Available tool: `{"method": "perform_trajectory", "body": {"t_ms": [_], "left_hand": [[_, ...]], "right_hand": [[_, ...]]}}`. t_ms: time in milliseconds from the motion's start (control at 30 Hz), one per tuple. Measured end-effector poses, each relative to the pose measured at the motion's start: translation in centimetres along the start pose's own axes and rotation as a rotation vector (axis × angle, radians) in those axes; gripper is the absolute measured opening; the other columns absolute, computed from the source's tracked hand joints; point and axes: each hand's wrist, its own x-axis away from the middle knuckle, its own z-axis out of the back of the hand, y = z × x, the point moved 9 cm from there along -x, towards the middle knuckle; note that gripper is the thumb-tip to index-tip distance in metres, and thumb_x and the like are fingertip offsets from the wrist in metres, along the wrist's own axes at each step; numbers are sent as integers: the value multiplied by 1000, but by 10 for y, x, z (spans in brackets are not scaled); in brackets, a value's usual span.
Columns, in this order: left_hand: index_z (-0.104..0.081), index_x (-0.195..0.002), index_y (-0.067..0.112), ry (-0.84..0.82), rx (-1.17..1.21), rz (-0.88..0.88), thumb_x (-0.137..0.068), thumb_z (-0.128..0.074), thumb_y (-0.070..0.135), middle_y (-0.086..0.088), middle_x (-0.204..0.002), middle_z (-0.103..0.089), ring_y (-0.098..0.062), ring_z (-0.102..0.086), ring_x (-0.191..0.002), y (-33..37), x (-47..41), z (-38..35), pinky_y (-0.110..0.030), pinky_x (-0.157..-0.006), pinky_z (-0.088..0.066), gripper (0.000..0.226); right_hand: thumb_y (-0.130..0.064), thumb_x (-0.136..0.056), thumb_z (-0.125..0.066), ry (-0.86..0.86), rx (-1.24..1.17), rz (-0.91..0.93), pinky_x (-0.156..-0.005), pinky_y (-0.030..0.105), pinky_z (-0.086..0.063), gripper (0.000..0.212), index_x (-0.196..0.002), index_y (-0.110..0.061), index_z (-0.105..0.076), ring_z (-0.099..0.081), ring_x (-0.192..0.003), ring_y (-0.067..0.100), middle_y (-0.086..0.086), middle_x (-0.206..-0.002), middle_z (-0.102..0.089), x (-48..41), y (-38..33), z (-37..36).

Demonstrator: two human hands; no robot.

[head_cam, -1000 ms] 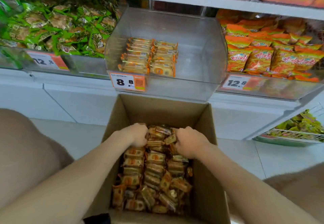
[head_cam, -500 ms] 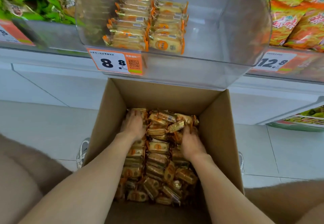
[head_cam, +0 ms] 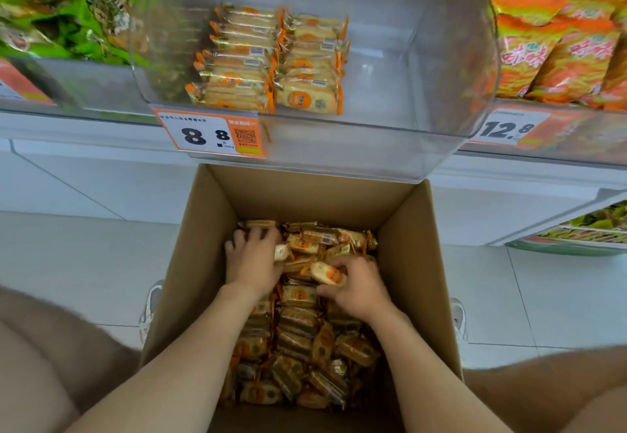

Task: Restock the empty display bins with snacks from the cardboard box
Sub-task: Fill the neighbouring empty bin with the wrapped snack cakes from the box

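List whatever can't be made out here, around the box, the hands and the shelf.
All in the head view:
- Floor of the cardboard box: buried under snack packs, so the pile's depth is unknown.
- Left hand: fingers dig among packs; whether they grip one is unclear.
- Price tag: small print too small to read.
- Green packets: blurred and cut off by the top left edges.

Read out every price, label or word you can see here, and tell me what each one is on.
"8 8": orange-and-white price tag on the clear plastic bin.
"12.8": right-hand price tag below the orange snack bags.
Fine print on both tags and on the wrapped snack packets: too blurred to read.
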Motion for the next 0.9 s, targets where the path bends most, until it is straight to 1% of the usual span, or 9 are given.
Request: {"method": "perform_trajectory", "body": {"t_ms": [133, 200, 267, 367, 467, 533, 667, 767, 900], "left_hand": [[-61, -118, 37, 7, 327, 33, -81, -79, 37, 4, -128, -46, -29, -63, -106, 4, 22, 24, -40, -85, -54, 41], [-66, -115, 36, 26, 461, -19, -76, -82, 29, 5, -121, -49, -23, -61, -106, 9, 31, 42, -37, -94, -52, 43], [-68, -117, 37, 14, 487, -85, -73, -83, 27, 7, -114, -51, -19, -60, -104, 16, 41, 62, -32, -95, -50, 47], [-69, -114, 37, 15, 430, -188, -73, -86, 27, 11, -105, -51, -9, -58, -96, 25, 57, 99, -18, -80, -43, 46], [-72, -115, 35, 71, 384, -303, -71, -86, 24, 13, -103, -55, -4, -57, -91, 33, 75, 144, -8, -74, -36, 47], [-70, -119, 35, 118, 399, -393, -68, -87, 22, 14, -101, -58, -1, -58, -89, 39, 89, 176, -9, -76, -38, 55], [-61, -122, 40, 214, 568, -505, -69, -91, 21, 17, -105, -63, -1, -62, -98, 50, 119, 234, -26, -88, -51, 64], [-58, -123, 44, 242, 641, -548, -73, -90, 19, 18, -114, -63, -3, -62, -110, 58, 137, 264, -31, -91, -54, 64], [-60, -125, 38, 188, 682, -617, -73, -95, 33, 18, -125, -61, -5, -59, -122, 70, 158, 291, -26, -96, -51, 63]], "right_hand": [[-45, -73, -84, 110, -57, 49, -105, 36, -52, 56, -126, -37, -64, -60, -120, 19, -10, -123, -64, 18, -21, 30], [-38, -70, -85, 162, -106, 122, -90, 24, -55, 54, -121, -33, -66, -66, -107, 13, -14, -109, -68, 29, -37, 47], [-31, -74, -85, 225, -178, 210, -74, 15, -50, 54, -120, -35, -57, -67, -92, 4, -16, -98, -68, 45, -55, 69], [-21, -82, -82, 223, -297, 301, -65, 10, -49, 64, -129, -41, -44, -67, -74, 4, -4, -86, -71, 70, -81, 99], [-38, -84, -85, 234, -354, 364, -78, 21, -58, 32, -109, -31, -68, -72, -79, 4, -6, -88, -76, 93, -107, 133], [-42, -84, -86, 162, -501, 367, -74, 33, -61, 33, -100, -17, -72, -78, -78, 15, -2, -86, -80, 108, -123, 147], [-37, -84, -86, 144, -741, 360, -58, 21, -52, 39, -107, -15, -64, -77, -73, 14, 0, -89, -79, 134, -144, 162], [-48, -80, -87, 281, -656, 404, -58, 12, -46, 43, -96, -15, -66, -63, -66, 1, -5, -78, -69, 150, -156, 174], [-65, -74, -81, 335, -572, 467, -72, 27, -56, 58, -98, -15, -65, -68, -78, 8, 6, -90, -73, 169, -174, 185]]}}
